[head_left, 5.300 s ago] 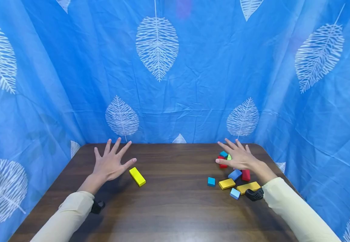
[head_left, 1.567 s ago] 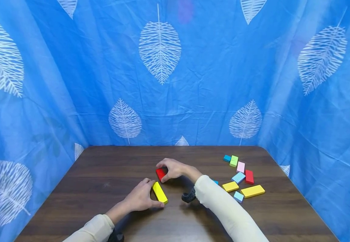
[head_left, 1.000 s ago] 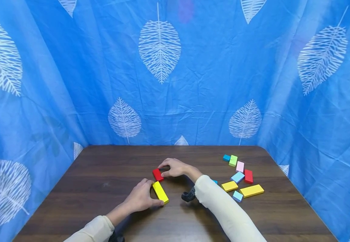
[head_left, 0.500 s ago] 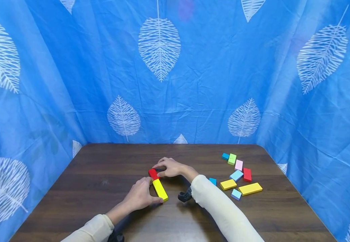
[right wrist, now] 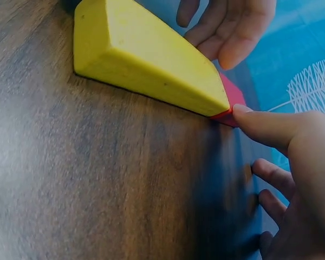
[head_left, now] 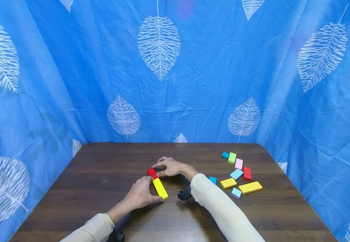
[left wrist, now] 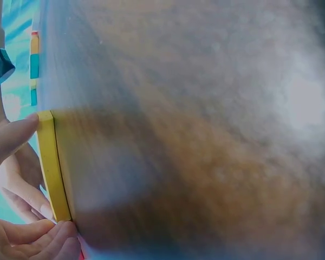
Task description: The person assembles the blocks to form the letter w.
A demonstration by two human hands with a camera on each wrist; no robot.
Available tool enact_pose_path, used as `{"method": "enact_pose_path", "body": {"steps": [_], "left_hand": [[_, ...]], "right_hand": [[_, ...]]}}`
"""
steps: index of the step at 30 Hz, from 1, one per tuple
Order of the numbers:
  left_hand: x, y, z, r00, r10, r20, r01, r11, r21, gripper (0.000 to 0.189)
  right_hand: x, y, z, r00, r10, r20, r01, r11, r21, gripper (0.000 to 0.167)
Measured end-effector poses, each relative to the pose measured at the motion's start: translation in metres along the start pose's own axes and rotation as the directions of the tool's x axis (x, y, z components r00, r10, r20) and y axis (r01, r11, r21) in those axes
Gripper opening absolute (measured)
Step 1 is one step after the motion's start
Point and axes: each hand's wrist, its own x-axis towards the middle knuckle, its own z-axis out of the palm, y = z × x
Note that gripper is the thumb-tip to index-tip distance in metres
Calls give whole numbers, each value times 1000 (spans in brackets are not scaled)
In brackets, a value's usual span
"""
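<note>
At mid-table in the head view, a long yellow block [head_left: 161, 189] lies slanted. My left hand [head_left: 140, 193] grips it lengthwise, thumb at its near end and fingertips by its far end. A smaller red block [head_left: 152, 173] sits end to end with it at the far side, in line with it. My right hand [head_left: 171, 167] pinches the red block between thumb and fingers. In the right wrist view the thumb [right wrist: 260, 127] presses the red block's side close to where the yellow block [right wrist: 162, 59] meets it. The left wrist view shows the yellow block [left wrist: 53, 168] flat on the table.
To the right lie several loose blocks: a red one [head_left: 247, 173], a pink one [head_left: 238, 163], a green one [head_left: 232, 158], a long yellow one [head_left: 250, 188] and a short yellow one [head_left: 228, 183]. My right sleeve partly covers a blue block [head_left: 212, 180]. A blue curtain [head_left: 175, 111] hangs behind the table [head_left: 117, 154].
Both hands came from the table's sides to the middle, bringing the yellow and red blocks. In the last second the red block slid left against the yellow block's far end.
</note>
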Motion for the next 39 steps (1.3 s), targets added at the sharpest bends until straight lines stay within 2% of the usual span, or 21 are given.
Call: {"method": "enact_pose_path", "body": {"steps": [6, 10, 16, 19, 23, 26, 32, 39], "left_hand": [[-2, 0, 0, 1000, -11, -5, 11, 1000, -1, 93], [-3, -2, -2, 1000, 5, -15, -6, 1000, -24, 89], [4, -10, -8, 998, 24, -56, -24, 1000, 4, 76], [11, -12, -11, 997, 54, -58, -54, 998, 14, 71], [19, -16, -13, 993, 122, -8, -122, 993, 0, 66], [21, -18, -11, 988, 149, 29, -150, 989, 6, 60], [19, -22, -8, 986, 166, 30, -166, 986, -8, 53], [19, -23, -9, 986, 167, 21, -167, 986, -20, 53]], "right_hand": [[-1, 0, 0, 1000, 5, 5, -5, 1000, 2, 52], [-2, 3, 0, 1000, -12, -6, 12, 999, 37, 54], [-14, 11, -12, 998, -33, -47, 36, 997, 69, 57], [-24, 14, -23, 997, -34, -74, 40, 997, 71, 54], [-42, 23, -33, 993, -49, -105, 55, 997, 51, 46], [-56, 31, -38, 991, -51, -128, 58, 997, 49, 42], [-83, 47, -44, 982, -26, -185, 38, 997, 64, 37], [-112, 67, -49, 972, -52, -229, 68, 996, 65, 34]]}}
